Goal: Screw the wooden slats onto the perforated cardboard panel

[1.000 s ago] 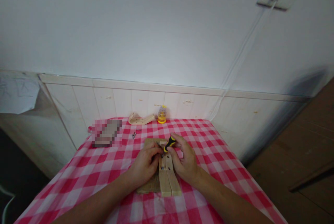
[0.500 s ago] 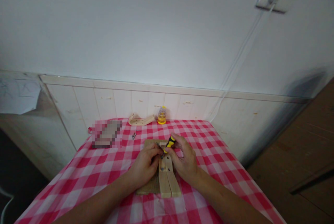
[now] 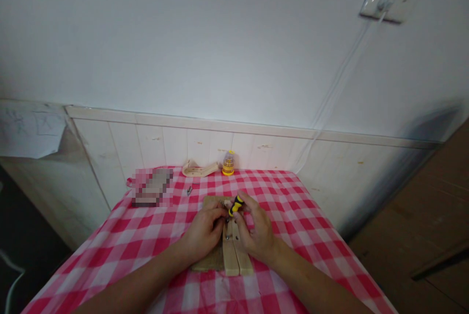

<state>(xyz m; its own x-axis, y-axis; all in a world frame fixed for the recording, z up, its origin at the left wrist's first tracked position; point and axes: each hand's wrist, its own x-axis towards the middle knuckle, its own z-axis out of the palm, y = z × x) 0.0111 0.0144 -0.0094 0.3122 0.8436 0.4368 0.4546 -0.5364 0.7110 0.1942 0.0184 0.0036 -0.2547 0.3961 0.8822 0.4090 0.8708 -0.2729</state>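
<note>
A pale wooden assembly (image 3: pixel 231 259) of two upright slats on a flat board lies on the red-and-white checked tablecloth (image 3: pixel 146 250). My right hand (image 3: pixel 256 233) is closed round a small yellow-and-black screwdriver (image 3: pixel 236 205), its tip pointing down at the top of the slats. My left hand (image 3: pixel 203 233) rests on the board beside the slats, fingers pinched at the screwdriver's tip; what they pinch is too small to make out.
At the table's far edge lie a curved wooden piece (image 3: pixel 198 169) and a small yellow-capped container (image 3: pixel 228 163). A loose screw (image 3: pixel 188 189) and a blurred-out object (image 3: pixel 152 187) sit left of the board. A wall socket (image 3: pixel 384 1) with a white cable is upper right.
Both hands stay on the wooden assembly. The screwdriver handle has tilted and dropped slightly lower in my right hand. The view has shifted a little.
</note>
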